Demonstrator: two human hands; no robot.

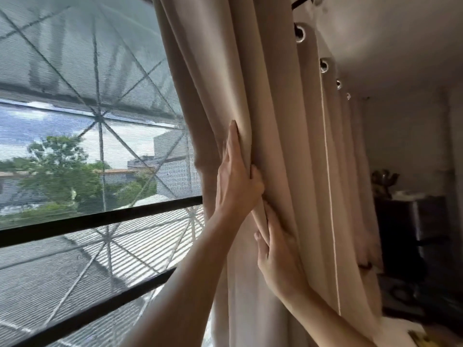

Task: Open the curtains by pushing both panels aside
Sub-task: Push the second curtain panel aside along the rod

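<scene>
A beige curtain panel (280,126) hangs in deep folds from metal eyelets (300,35) on a black rod (300,2), bunched to the right of the window. My left hand (236,176) grips the leading fold, fingers pointing up and thumb wrapped around the cloth. Just below it, my right hand (275,249) lies against the same fold, with its fingers tucked into the crease. Both forearms reach up from the bottom of the view. I see only this one panel.
The uncovered window (87,146) fills the left, with a mesh screen, a diagonal grille and black horizontal bars (100,221). Trees and buildings show outside. At the far right are a white wall, the ceiling and dark furniture (413,234).
</scene>
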